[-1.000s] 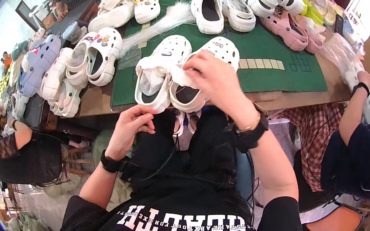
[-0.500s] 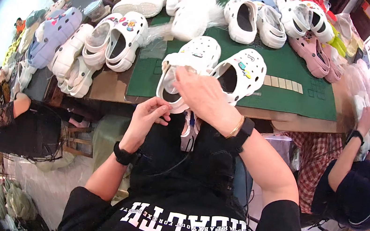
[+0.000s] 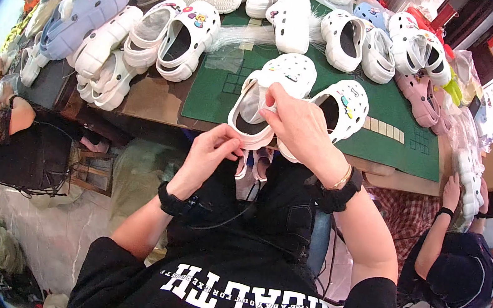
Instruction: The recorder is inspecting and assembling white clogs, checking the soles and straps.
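Both hands grip the near white clog [image 3: 257,102]: right hand [image 3: 300,127] over its heel, left hand [image 3: 212,152] pinching its lower rim; its partner clog [image 3: 338,107] already carries charms, so fitting appears partly complete.

Both hands [image 3: 211,155] [image 3: 300,127] raised, fingers pinched.

A wooden table [image 3: 153,100] is covered by a green cutting mat [image 3: 391,111]; white clogs [image 3: 181,37] are piled left of the mat.
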Tool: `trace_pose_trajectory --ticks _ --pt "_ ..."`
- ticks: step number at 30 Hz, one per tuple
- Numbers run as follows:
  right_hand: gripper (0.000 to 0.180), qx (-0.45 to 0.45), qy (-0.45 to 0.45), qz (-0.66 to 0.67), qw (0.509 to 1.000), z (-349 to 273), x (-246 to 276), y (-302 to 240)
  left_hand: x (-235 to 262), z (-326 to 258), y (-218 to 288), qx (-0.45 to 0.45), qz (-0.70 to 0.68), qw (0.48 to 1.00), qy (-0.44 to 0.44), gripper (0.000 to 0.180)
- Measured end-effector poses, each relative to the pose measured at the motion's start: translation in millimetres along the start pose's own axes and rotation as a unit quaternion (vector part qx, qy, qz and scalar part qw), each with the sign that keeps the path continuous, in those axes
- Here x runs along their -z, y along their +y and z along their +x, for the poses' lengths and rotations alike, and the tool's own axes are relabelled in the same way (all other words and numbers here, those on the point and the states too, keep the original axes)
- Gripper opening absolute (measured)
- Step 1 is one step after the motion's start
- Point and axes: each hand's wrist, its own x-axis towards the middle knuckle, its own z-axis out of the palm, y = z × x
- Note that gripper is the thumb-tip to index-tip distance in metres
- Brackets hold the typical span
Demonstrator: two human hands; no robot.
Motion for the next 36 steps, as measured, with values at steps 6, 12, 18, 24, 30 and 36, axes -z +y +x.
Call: trace_pose_trajectory --ticks 6,12,18,24,30,36 --pt "0.015 0.038 -0.020 -0.019 0.999 -6 5 2 20 -1 0 -0.031 0.006 0.999 0.019 0.017" --pt "0.013 0.062 -0.113 -0.049 0.990 -12 -20 12 10 3 8 -0.045 -0.010 0.999 0.019 0.014" --pt "0.021 0.074 -0.112 0.013 0.991 -11 -26 13 16 2 4 -0.050 0.023 0.998 0.017 0.015" --pt "0.022 0.073 -0.087 0.012 0.993 -5 -29 6 16 0 0 -0.032 0.034 0.999 0.023 0.016" --pt "0.022 0.111 -0.069 0.031 0.991 -8 -30 16 13 3 -1 -0.016 0.049 0.999 0.008 0.016" --pt "0.020 0.101 -0.050 0.044 0.993 -10 -40 20 13 2 -3 -0.021 0.026 0.999 0.007 0.015"
